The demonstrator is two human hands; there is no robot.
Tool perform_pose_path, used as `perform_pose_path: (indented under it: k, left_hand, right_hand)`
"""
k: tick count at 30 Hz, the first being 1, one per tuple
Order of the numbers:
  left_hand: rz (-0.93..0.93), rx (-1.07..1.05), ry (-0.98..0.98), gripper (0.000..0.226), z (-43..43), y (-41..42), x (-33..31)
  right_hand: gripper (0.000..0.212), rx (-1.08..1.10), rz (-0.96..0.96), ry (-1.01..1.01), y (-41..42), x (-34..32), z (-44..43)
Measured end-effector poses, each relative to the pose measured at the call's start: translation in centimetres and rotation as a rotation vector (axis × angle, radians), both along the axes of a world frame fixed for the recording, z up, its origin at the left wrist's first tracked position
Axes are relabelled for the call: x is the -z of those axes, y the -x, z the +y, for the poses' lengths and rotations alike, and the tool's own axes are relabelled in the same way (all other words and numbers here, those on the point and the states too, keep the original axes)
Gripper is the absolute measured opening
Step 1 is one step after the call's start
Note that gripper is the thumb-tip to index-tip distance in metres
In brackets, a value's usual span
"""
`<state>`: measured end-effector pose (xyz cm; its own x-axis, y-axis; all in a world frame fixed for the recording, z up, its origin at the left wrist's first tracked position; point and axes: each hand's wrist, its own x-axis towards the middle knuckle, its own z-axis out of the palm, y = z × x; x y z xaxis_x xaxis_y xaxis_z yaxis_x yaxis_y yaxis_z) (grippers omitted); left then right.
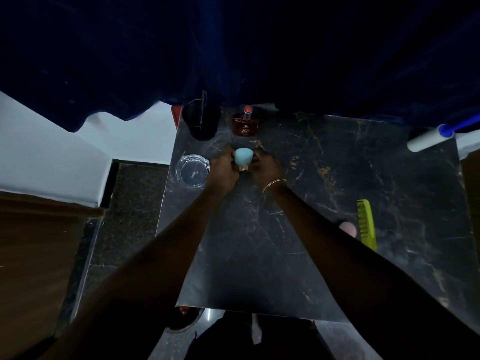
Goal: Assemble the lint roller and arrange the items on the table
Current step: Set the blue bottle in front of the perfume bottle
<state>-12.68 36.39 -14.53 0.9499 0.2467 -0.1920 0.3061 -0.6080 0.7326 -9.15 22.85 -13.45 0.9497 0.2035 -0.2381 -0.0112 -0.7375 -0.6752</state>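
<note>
Both my hands meet at the far middle of the black marble table [311, 255]. My left hand [225, 170] and my right hand [262, 167] close around a light blue egg-shaped sponge [243, 156] with a small pale piece under it. The lint roller [430, 137], white roll on a blue handle, lies at the far right edge, well away from both hands. A green comb [366, 224] and a pink sponge [348, 228] lie at the right, partly behind my right forearm.
A black cup [201, 120] with a pen stands at the far left corner, a red perfume bottle [245, 122] beside it. A glass ashtray [192, 170] sits left of my left hand. A dark blue curtain hangs behind the table.
</note>
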Motion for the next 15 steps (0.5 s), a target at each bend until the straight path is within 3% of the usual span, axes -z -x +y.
perform_pose_path:
  k: [8, 15]
  left_hand:
    - [-0.011, 0.02, 0.035, 0.027, 0.5, 0.3, 0.6]
    - [0.014, 0.011, 0.107, 0.039, 0.7, 0.9, -0.1]
  right_hand:
    - [0.033, -0.028, 0.017, 0.004, -0.1, 0.8, -0.3]
    - [0.049, 0.034, 0.106, -0.167, 0.8, 0.6, -0.7]
